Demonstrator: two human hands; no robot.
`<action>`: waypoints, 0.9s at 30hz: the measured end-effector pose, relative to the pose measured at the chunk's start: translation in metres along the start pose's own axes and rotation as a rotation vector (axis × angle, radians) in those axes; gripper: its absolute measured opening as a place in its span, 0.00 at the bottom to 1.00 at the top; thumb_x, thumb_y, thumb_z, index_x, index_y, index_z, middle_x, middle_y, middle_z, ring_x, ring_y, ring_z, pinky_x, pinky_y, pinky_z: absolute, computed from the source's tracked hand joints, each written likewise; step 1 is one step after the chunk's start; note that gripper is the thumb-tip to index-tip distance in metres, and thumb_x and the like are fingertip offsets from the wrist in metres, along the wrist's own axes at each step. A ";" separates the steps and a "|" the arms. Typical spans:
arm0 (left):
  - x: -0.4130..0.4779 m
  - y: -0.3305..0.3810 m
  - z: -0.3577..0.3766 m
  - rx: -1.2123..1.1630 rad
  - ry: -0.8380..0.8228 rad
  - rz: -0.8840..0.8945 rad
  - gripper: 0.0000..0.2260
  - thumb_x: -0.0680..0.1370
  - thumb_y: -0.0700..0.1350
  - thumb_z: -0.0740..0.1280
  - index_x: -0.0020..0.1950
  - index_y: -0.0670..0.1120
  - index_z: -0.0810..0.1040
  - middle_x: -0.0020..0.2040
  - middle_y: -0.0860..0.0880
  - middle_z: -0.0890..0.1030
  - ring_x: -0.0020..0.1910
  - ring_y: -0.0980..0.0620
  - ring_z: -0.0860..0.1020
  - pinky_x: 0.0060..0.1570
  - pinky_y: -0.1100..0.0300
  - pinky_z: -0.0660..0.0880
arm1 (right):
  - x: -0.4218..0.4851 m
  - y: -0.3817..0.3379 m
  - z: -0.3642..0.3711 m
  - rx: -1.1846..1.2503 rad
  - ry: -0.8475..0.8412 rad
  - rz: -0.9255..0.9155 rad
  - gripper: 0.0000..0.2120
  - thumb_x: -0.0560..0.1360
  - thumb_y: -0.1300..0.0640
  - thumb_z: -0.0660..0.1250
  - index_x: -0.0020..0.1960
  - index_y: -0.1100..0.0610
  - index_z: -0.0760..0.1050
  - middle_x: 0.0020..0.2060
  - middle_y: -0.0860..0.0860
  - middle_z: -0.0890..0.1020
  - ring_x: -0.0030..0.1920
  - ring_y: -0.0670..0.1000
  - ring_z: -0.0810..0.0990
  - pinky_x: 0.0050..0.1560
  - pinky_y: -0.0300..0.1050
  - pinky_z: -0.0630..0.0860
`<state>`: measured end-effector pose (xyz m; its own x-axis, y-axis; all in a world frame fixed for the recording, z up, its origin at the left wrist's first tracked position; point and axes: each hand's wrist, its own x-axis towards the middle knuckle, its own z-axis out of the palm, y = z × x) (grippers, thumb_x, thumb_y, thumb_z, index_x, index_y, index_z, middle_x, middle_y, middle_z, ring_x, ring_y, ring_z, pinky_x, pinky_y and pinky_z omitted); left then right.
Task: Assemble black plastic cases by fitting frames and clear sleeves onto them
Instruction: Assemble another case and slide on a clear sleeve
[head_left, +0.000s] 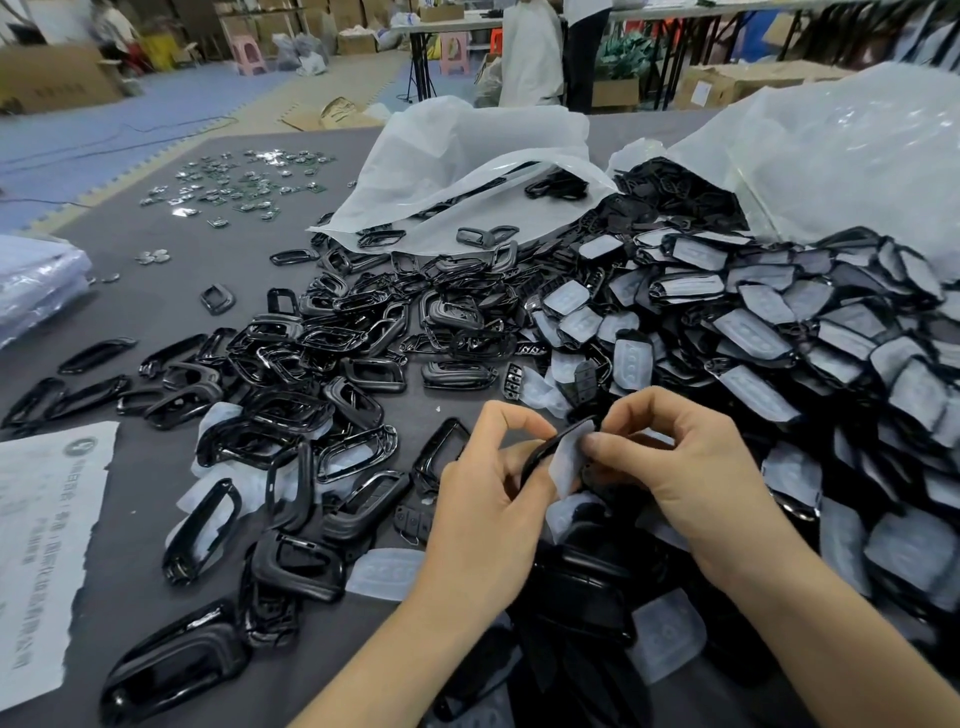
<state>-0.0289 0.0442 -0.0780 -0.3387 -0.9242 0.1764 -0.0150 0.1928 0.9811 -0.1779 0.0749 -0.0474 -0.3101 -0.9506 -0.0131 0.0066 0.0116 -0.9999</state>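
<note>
My left hand grips a black plastic case by its edge, tilted on its side above the table. A clear sleeve lies against the case, and my right hand pinches that sleeve with thumb and fingers. The two hands meet over the case and hide most of it. Loose black frames lie scattered to the left of my hands. A heap of cases fitted with clear sleeves rises at the right.
Two white plastic bags spill black parts at the back. Small green circuit boards lie at the far left on the grey table. A printed paper sheet sits at the near left. Loose clear sleeves lie among the frames.
</note>
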 end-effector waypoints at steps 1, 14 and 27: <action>0.000 0.001 -0.001 0.004 -0.013 0.001 0.11 0.77 0.39 0.66 0.45 0.57 0.71 0.27 0.45 0.70 0.27 0.49 0.61 0.28 0.52 0.58 | 0.001 0.001 -0.001 0.042 0.002 0.023 0.12 0.66 0.68 0.74 0.34 0.53 0.78 0.30 0.49 0.79 0.31 0.47 0.79 0.35 0.37 0.78; 0.000 0.015 0.000 -0.433 -0.122 -0.157 0.08 0.78 0.45 0.63 0.51 0.41 0.73 0.42 0.46 0.85 0.45 0.50 0.84 0.46 0.58 0.81 | 0.002 -0.005 -0.006 0.138 -0.146 0.105 0.12 0.70 0.68 0.68 0.34 0.54 0.82 0.31 0.52 0.79 0.32 0.48 0.74 0.31 0.37 0.73; 0.001 0.010 0.001 -0.300 -0.047 -0.118 0.04 0.80 0.36 0.62 0.47 0.41 0.74 0.36 0.42 0.84 0.41 0.49 0.85 0.39 0.61 0.81 | -0.001 -0.004 -0.002 0.128 -0.151 0.073 0.14 0.72 0.69 0.66 0.34 0.52 0.79 0.31 0.51 0.77 0.31 0.47 0.74 0.29 0.36 0.72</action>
<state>-0.0299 0.0457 -0.0678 -0.3947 -0.9167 0.0628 0.2189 -0.0274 0.9754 -0.1795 0.0767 -0.0434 -0.1587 -0.9844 -0.0755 0.1473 0.0520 -0.9877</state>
